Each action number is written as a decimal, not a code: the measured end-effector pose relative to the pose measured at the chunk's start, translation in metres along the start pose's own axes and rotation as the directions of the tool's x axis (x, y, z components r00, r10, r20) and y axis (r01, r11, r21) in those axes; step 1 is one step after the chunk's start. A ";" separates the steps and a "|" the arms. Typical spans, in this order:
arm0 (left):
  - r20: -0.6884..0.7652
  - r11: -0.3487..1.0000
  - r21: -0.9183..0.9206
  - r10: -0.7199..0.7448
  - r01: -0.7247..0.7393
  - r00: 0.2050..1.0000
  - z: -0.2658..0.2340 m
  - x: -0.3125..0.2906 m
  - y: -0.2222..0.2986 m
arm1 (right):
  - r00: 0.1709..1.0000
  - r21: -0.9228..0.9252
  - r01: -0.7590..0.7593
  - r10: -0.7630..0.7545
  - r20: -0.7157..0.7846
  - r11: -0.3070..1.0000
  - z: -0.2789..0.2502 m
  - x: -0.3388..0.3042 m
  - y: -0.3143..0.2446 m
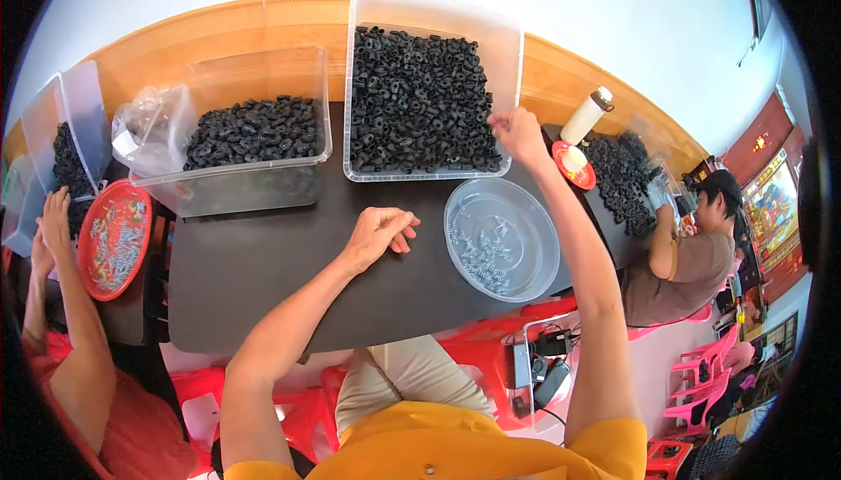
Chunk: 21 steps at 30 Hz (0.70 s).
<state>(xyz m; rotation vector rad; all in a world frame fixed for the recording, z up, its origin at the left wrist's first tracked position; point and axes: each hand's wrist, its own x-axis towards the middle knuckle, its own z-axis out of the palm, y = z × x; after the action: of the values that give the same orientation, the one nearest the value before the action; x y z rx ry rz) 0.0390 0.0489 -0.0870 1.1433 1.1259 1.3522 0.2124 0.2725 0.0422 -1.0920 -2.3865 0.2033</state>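
My right hand (517,132) is stretched out to the near right corner of the far bin (504,42), fingers pinched together at the edge of the heap of black rings (412,99). Whether it already has a ring between the fingertips I cannot tell; the hand hides that. My left hand (381,230) rests on the table (263,278) nearer me, loosely curled and holding nothing I can see, thumb side up, as if waiting to receive.

The layout looks arranged for short reaches. The full bin sits straight ahead, where the right arm reaches it. The clear bowl (464,204), with small metal springs (482,257) lying in its near part, stands just right of my left hand, between both hands. A second bin (307,68), less full of rings, sits to the left, tilted and propped on another clear container.

The table is dark, matt and bare between bowl and bins. On the left, another person's hands (48,226) work beside a red tray (88,252) of small parts. On the right a seated person (679,252) faces a loose pile of rings, with a white bottle (585,116) on a small red lid nearby. The far wall is pale above a wooden band; pink plastic chairs (701,384) stand at the right.
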 end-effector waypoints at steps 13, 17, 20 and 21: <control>0.010 0.999 -0.045 0.011 -0.011 1.000 0.003 -0.007 0.000 | 0.961 0.048 0.126 -0.110 -0.254 0.991 0.045 -0.003 0.019; 0.003 0.999 -0.048 0.011 -0.010 1.000 -0.003 -0.006 -0.005 | 0.977 0.469 -0.121 0.187 -0.097 0.875 0.029 -0.001 0.003; 0.010 0.999 -0.036 0.022 -0.021 1.000 -0.007 0.000 -0.004 | 0.986 0.713 -0.086 0.163 -0.040 0.696 0.017 -0.015 -0.008; 0.018 0.999 -0.036 0.031 -0.030 0.999 -0.007 0.000 -0.002 | 0.991 0.738 -0.091 0.137 -0.002 0.669 0.009 -0.025 -0.013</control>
<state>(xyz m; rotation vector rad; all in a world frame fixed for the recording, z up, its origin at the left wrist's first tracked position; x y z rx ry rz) 0.0327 0.0491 -0.0902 1.1487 1.0704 1.3775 0.2132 0.2458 0.0289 -0.8110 -1.8588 1.0701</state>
